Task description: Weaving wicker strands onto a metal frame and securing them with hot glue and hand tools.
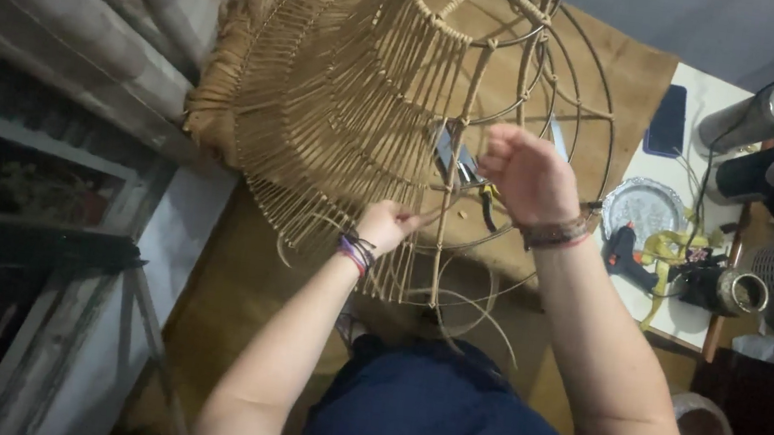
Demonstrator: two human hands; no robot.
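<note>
Brown-covered worktable (608, 68), centre frame; half-woven rattan frame (389, 111) lay across it, upper centre.

The frame's long ribs ran from top of frame down toward the person. Left hand (388, 224) pinched a loose rattan strand (425, 220) at the lower woven edge, fingers narrow. Right hand (528, 173) was fisted, closed on a strand beside an upright rib, slightly higher and right. Both hands touched the frame; left sat nearer the unwoven gap. Open room lay below; pliers (486, 200) under the ribs, glue gun (626, 254) and foil dish (643, 206) crowded the right.
</note>
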